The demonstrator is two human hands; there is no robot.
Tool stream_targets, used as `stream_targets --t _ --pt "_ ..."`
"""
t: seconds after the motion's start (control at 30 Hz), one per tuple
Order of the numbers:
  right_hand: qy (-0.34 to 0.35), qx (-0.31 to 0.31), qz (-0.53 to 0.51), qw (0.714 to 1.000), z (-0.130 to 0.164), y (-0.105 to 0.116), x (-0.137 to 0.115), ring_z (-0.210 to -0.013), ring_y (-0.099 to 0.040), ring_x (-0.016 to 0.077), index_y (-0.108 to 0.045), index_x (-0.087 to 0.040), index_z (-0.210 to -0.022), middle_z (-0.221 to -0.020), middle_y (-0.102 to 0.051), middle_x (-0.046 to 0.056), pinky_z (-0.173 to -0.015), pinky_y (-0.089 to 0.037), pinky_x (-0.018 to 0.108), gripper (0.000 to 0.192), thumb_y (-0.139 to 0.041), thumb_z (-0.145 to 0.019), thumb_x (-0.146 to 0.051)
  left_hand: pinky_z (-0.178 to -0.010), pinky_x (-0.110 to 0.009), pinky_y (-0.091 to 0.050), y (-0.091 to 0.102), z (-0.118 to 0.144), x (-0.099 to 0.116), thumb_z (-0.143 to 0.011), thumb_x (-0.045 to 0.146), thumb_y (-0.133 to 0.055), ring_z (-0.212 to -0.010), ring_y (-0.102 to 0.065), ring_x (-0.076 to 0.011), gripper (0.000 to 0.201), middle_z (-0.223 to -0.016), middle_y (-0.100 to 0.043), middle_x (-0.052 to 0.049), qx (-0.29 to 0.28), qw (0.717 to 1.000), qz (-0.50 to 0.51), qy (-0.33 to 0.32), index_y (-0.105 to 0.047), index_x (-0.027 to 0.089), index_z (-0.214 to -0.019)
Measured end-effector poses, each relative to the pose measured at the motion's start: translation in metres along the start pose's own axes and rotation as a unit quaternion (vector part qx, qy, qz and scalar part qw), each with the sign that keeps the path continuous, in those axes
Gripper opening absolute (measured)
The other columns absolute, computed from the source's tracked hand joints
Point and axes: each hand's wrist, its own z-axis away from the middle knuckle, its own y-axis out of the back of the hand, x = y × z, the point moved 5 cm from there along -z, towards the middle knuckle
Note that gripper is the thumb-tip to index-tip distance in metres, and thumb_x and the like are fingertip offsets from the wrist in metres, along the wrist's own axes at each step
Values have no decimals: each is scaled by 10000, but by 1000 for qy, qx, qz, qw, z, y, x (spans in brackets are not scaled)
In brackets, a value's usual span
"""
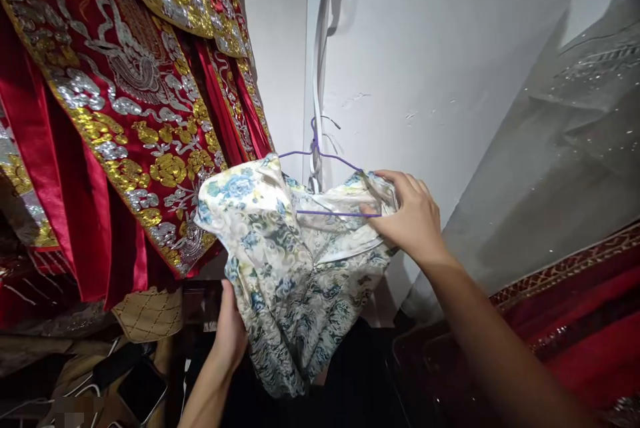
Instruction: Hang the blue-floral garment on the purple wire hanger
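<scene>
Your right hand pinches the floral garment against the right end of the purple wire hanger, keeping the cloth from sliding off its bar. Your left hand grips the garment's lower left side from beneath, taking the hanging weight; its fingers are hidden in the folds, so how tightly it closes is unclear. The hanger's hook seems caught on white cords by the wall. Red embroidered robes hang just left, cut off at the frame's edge.
</scene>
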Motion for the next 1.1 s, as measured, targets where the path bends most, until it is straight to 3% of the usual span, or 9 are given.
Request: stream_targets --t 0.17,0.3,0.37,0.43,0.53,0.73,0.83,1.0,1.1 --pt "-65 -123 -211 968 66 -21 -22 -1330 -493 346 -565 -255 -1393 -1418 -579 96 -1074 -398 558 621 -527 -777 -176 -1177 -458 -385 5 33 -58 -785 482 -792 -1375 -518 -308 655 -1382 -643 -123 60 992 21 107 -586 238 -1358" --pt "-175 -359 -553 732 149 -48 -52 -792 -729 287 -681 -205 -1150 -813 -758 99 -722 -556 441 411 -607 -825 -445 -1145 -445 -431 -6 44 -67 -822 498 -754 -1304 -590 -309 628 -1319 -685 -129 58 987 54 139 -590 224 -1363" --pt "-226 -380 -646 622 186 -52 -60 -463 -631 228 -675 -210 -925 -450 -584 4 -537 -509 359 430 -573 -813 -612 -1143 -441 -436 -4 45 -68 -801 517 -766 -1290 -602 -313 623 -1296 -699 -128 48 986 65 145 -622 218 -1329" --pt "-327 -292 -701 562 212 -59 -54 -364 -506 171 -595 -239 -787 -379 -435 -61 -500 -455 312 383 -578 -817 -620 -1145 -458 -432 3 46 -68 -722 587 -801 -1290 -598 -334 693 -1278 -708 -133 50 985 75 144 -653 218 -1290" --pt "-438 -199 -644 595 238 -78 -45 -469 -474 141 -558 -239 -782 -536 -517 -35 -537 -398 286 322 -637 -848 -544 -1154 -475 -417 3 52 -65 -519 590 -909 -1299 -580 -379 863 -1245 -722 -145 23 992 55 112 -682 201 -1255" --pt "-413 -296 -558 656 243 -108 -58 -553 -465 168 -555 -221 -780 -590 -507 -6 -533 -355 298 492 -574 -851 -707 -1050 -504 -498 -35 72 -63 -557 387 -924 -1152 -666 -409 675 -1065 -771 -156 -64 992 7 106 -716 139 -1149" --pt "-408 -267 -556 673 240 -102 -55 -516 -392 129 -488 -216 -697 -559 -439 -33 -509 -299 273 486 -565 -883 -658 -1071 -494 -478 -35 65 -67 -617 379 -895 -1198 -638 -387 655 -1106 -750 -142 4 997 -6 79 -663 164 -1190" --pt "-429 -261 -538 677 244 -95 -41 -524 -366 109 -491 -199 -693 -603 -455 -31 -519 -274 267 411 -572 -925 -529 -1176 -477 -352 -11 62 -51 -828 354 -736 -1369 -476 -310 524 -1357 -565 -101 252 926 -182 -214 -524 270 -1300" --pt "-445 -256 -547 661 246 -99 -43 -511 -307 103 -466 -205 -671 -567 -383 -52 -509 -250 267 421 -606 -899 -529 -1147 -447 -378 -30 68 -54 -871 307 -686 -1302 -514 -295 312 -1285 -573 -102 138 892 -301 -309 -618 282 -1173"
